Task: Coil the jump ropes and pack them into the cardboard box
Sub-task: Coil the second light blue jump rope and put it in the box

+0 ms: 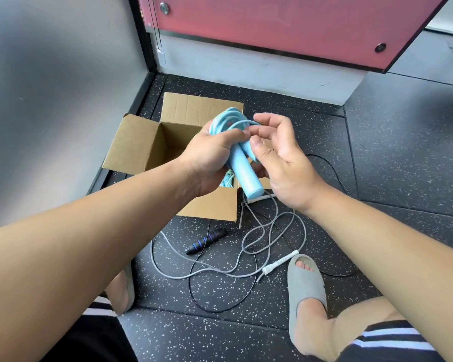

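Left hand (207, 155) held the coiled blue jump rope (243, 168) tight over the cardboard box (139, 142); right hand (283, 158) had loose, half-open fingers (268, 119) touching its cord.

Head view, steeply down, close

— What is the box (139, 142) made of?
— Brown corrugated cardboard, matt; ridges show on the far flap.
— And the blue handle (242, 173)?
— Smooth pale plastic with a soft sheen. Its cord (221, 121) looks slicker.
— Lower in the frame?
— A grey cord (173, 278), smooth and rubbery. A black handle (205, 241), matt, with glossier blue rings. The floor (377, 158) is dark speckled rubber, matt and grainy. The slipper (306, 288) looks like matt grey foam.
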